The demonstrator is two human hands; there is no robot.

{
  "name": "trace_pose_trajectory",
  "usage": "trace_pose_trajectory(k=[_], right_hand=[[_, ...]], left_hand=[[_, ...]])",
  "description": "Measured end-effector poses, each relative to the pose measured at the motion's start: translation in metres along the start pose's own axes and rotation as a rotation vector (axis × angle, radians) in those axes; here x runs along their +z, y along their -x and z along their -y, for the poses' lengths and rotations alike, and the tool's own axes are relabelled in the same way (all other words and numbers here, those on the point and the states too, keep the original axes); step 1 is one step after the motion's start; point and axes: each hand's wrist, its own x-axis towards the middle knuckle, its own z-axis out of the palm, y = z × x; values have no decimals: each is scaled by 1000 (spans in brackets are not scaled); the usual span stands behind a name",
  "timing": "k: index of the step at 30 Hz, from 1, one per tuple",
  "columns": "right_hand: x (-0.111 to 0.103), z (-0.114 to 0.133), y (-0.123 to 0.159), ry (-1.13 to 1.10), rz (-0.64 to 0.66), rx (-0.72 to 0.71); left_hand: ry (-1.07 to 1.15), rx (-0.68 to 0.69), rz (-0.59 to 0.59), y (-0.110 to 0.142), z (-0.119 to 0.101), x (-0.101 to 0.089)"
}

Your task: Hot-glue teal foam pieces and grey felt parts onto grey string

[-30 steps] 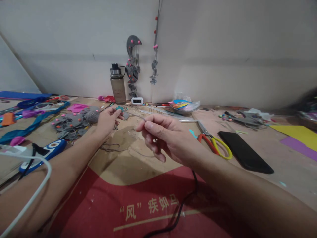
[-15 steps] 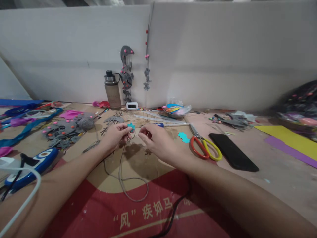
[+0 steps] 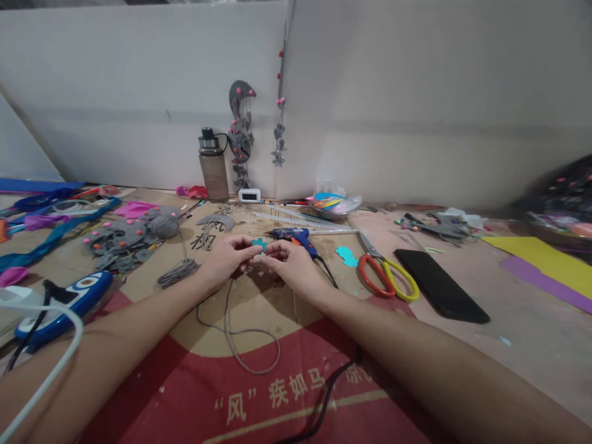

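A small turquoise cut-out piece (image 3: 259, 244) with a scalloped edge is pinched between both hands above the cardboard. My left hand (image 3: 230, 258) is closed on its left side, and my right hand (image 3: 290, 262) grips its right side with thumb and fingers. A grey cord (image 3: 252, 333) trails below the hands and loops onto the red printed cardboard. Just behind my right hand lies a blue glue gun (image 3: 296, 234) with an orange trigger. Another turquoise cut-out (image 3: 346, 256) rests on the table to the right. Fingertips partly cover the held piece.
Scissors (image 3: 388, 277) with red and yellow handles and a black phone (image 3: 441, 285) lie right. Left are grey felt pieces (image 3: 123, 237), a blue power strip (image 3: 65, 311) and a white cable. A bottle (image 3: 214, 169) stands against the white board (image 3: 393, 92). Yellow sheets (image 3: 546, 256) lie far right.
My right hand has moved in to meet the left and now holds the turquoise piece too. The glue gun behind it shows more fully. The view has shifted slightly.
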Motion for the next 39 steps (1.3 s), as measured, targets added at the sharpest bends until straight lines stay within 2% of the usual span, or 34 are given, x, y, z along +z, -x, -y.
trace_pose_trajectory(k=[7, 12, 14, 17, 22, 24, 26, 29, 32, 39], right_hand=[[-5, 2, 1, 231, -28, -113], [-6, 8, 5, 495, 172, -205], [-7, 11, 5, 600, 191, -258], [-14, 16, 1, 667, 115, -307], [-41, 17, -15, 790, -117, -310], [-54, 13, -21, 937, -221, -259], [-65, 8, -25, 1107, -285, -124], [-73, 3, -27, 1209, -162, 81], [-74, 0, -29, 1129, -51, 176], [-75, -2, -36, 921, -96, 269]], left_hand=[[255, -11, 0, -6, 3, -5], [378, 16, -116, -13, 5, -11], [352, -5, -141, -14, 7, -12], [283, -55, -139, -15, 9, -12], [255, -92, -143, -17, 15, -12], [259, -93, -154, -17, 15, -13], [265, -100, -153, -17, 15, -13], [274, -117, -147, -16, 14, -13], [309, -116, -153, -16, 13, -14], [370, -78, -146, -20, 15, -16]])
